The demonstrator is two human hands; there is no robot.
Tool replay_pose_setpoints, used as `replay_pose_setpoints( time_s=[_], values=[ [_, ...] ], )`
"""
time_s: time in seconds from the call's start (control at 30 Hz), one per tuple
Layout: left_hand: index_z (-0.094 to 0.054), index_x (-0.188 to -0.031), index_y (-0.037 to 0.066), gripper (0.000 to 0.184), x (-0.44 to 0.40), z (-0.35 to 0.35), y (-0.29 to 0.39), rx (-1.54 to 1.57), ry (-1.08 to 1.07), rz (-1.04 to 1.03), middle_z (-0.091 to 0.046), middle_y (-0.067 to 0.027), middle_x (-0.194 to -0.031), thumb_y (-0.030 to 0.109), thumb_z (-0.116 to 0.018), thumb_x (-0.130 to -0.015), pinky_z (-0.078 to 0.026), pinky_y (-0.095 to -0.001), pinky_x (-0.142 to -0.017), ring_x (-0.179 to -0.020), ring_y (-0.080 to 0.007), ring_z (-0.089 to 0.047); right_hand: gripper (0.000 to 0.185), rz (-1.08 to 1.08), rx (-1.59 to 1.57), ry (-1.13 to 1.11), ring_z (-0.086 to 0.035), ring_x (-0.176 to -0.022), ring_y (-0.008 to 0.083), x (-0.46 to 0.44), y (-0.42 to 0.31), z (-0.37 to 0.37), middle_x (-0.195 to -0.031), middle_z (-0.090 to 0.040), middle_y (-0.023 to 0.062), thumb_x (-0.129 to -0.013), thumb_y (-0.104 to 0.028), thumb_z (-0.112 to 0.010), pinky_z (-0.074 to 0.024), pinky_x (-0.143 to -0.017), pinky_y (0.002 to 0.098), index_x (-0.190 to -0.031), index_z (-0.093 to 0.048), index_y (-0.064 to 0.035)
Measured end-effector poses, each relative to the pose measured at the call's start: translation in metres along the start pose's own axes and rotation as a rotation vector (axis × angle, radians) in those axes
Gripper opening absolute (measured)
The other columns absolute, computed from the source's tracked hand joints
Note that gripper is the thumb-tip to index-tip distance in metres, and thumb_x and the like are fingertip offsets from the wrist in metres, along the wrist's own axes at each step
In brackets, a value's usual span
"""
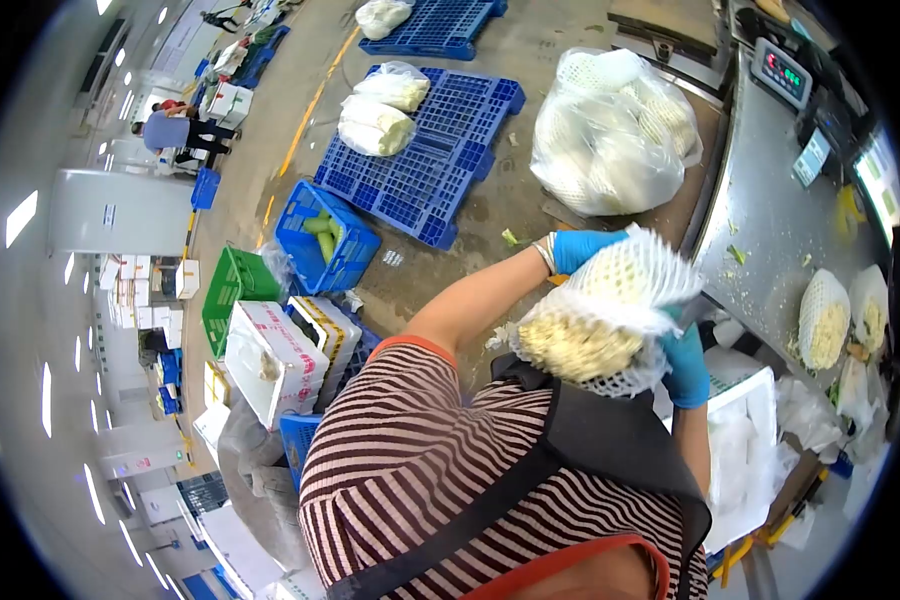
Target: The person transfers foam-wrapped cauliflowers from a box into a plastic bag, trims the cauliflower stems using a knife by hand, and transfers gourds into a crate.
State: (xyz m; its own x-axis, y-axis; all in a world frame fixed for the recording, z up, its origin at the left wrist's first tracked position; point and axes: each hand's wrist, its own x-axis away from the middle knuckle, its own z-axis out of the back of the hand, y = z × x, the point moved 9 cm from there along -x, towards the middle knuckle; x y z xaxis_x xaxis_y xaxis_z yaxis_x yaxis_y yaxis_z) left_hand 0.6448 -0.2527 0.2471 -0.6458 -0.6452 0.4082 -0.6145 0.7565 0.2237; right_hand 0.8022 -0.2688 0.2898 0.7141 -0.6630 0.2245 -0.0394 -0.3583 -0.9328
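A cauliflower (580, 345) in a white foam net (635, 270) is held up in front of my chest, its cream-coloured head facing me. My left hand (584, 250), in a blue glove, is closed at the netted far side, its fingertips partly hidden by the foam. On the other side, my right hand (686, 366), also blue-gloved, grips the net's edge. Beyond them, a big clear bag (615, 135) holds several netted cauliflowers. Two more netted cauliflowers, one nearer (823, 320) and one farther right (869, 310), lie on the metal table (760, 215).
A scale display (781, 73) stands at the table's back. Blue pallets (440, 150) carry bagged produce. To the left are a blue crate (315, 235) with green vegetables, a green crate (235, 290) and foam boxes (275, 360). A white foam box (745, 450) sits at my right. A person (175, 130) stands far off.
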Motion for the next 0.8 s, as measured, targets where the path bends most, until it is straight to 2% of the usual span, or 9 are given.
replay_pose_setpoints(
  time_s=[0.1,0.17,0.23,0.33,0.37,0.5,0.6,0.7,0.8],
  values=[
    [-0.058,-0.127,0.002,0.043,0.003,0.023,-0.002,-0.859,-0.052,0.058,-0.063,-0.0057,-0.124,0.034,-0.05,-0.1,-0.046,-0.031,-0.095,-0.104,-0.0116,-0.059,0.013,0.217,0.575,0.02,-0.057,-0.069,0.0097,0.007,-0.035,-0.015,-0.078,-0.064,0.0013,-0.081,-0.007,-0.068,-0.0461,-0.062,0.0263,-0.091,-0.064,0.0003],
    [-0.059,-0.124,0.0,0.044,0.026,-0.018,0.001,-0.801,0.011,-0.052,-0.064,-0.0082,-0.121,0.035,-0.048,-0.1,-0.045,-0.0308,-0.094,-0.106,-0.0121,-0.057,0.001,0.037,0.26,0.349,-0.054,-0.068,0.008,0.004,-0.045,0.013,-0.069,-0.062,0.0004,-0.081,0.0,-0.063,-0.0445,-0.061,0.0254,-0.082,-0.063,0.0012],
    [-0.06,-0.122,0.0,0.04,0.032,-0.032,0.013,-1.046,0.039,-0.148,-0.064,-0.0081,-0.118,0.031,-0.049,-0.1,-0.046,-0.0313,-0.093,-0.104,-0.0122,-0.056,0.005,0.239,0.481,0.46,-0.055,-0.073,0.0091,-0.012,-0.064,0.023,-0.076,-0.064,0.0013,-0.085,-0.002,-0.061,-0.047,-0.067,0.0267,-0.085,-0.064,0.0013],
    [-0.061,-0.117,0.002,0.03,-0.004,0.033,0.008,-1.114,-0.187,-0.13,-0.064,-0.0062,-0.111,0.022,-0.052,-0.098,-0.048,-0.0327,-0.088,-0.096,-0.012,-0.055,0.02,0.099,0.07,0.411,-0.06,-0.082,0.0124,-0.051,-0.008,0.04,-0.091,-0.069,0.0053,-0.093,-0.017,-0.059,-0.0498,-0.077,0.0294,-0.099,-0.069,-0.0008],
    [-0.061,-0.116,-0.001,0.031,0.012,0.003,0.027,-1.64,-0.063,-0.151,-0.065,-0.0089,-0.112,0.021,-0.052,-0.096,-0.048,-0.0338,-0.09,-0.096,-0.0144,-0.056,0.024,0.182,0.195,0.438,-0.061,-0.085,0.0114,-0.062,-0.014,0.038,-0.096,-0.069,0.0058,-0.095,-0.02,-0.059,-0.0497,-0.08,0.0292,-0.105,-0.068,-0.0001],
    [-0.047,-0.136,-0.003,0.056,0.018,-0.05,0.028,-1.438,-0.156,-0.009,-0.051,-0.0149,-0.138,0.031,-0.059,-0.093,-0.035,-0.0361,-0.109,-0.125,-0.0212,-0.047,0.025,0.343,0.013,0.362,-0.061,-0.079,0.0094,-0.081,-0.011,0.027,-0.091,-0.07,0.0057,-0.092,-0.022,-0.065,-0.0501,-0.073,0.0263,-0.103,-0.068,0.0011],
    [-0.047,-0.137,-0.002,0.056,0.0,-0.044,0.017,-1.4,-0.224,0.036,-0.052,-0.0141,-0.137,0.033,-0.058,-0.094,-0.037,-0.0351,-0.108,-0.122,-0.0203,-0.05,0.027,0.322,0.227,0.435,-0.061,-0.079,0.0077,-0.062,-0.044,0.029,-0.089,-0.07,0.0052,-0.091,-0.024,-0.068,-0.05,-0.071,0.025,-0.101,-0.068,0.0016],
    [-0.052,-0.133,-0.001,0.047,-0.011,-0.056,0.009,-1.365,-0.28,-0.019,-0.057,-0.0141,-0.131,0.028,-0.054,-0.096,-0.04,-0.0331,-0.104,-0.117,-0.0197,-0.053,0.029,0.313,-0.152,0.424,-0.062,-0.08,0.008,-0.064,-0.009,0.04,-0.09,-0.07,0.0057,-0.09,-0.023,-0.068,-0.0513,-0.072,0.0255,-0.104,-0.068,0.0024],
    [-0.053,-0.131,-0.001,0.043,-0.035,-0.043,0.004,-1.259,-0.162,-0.1,-0.058,-0.0125,-0.129,0.024,-0.054,-0.096,-0.041,-0.031,-0.103,-0.116,-0.0182,-0.054,0.038,0.281,0.274,0.479,-0.064,-0.078,0.0142,-0.067,0.022,0.073,-0.093,-0.069,0.0078,-0.092,-0.033,-0.062,-0.0523,-0.073,0.0277,-0.106,-0.067,0.0014]
  ],
)
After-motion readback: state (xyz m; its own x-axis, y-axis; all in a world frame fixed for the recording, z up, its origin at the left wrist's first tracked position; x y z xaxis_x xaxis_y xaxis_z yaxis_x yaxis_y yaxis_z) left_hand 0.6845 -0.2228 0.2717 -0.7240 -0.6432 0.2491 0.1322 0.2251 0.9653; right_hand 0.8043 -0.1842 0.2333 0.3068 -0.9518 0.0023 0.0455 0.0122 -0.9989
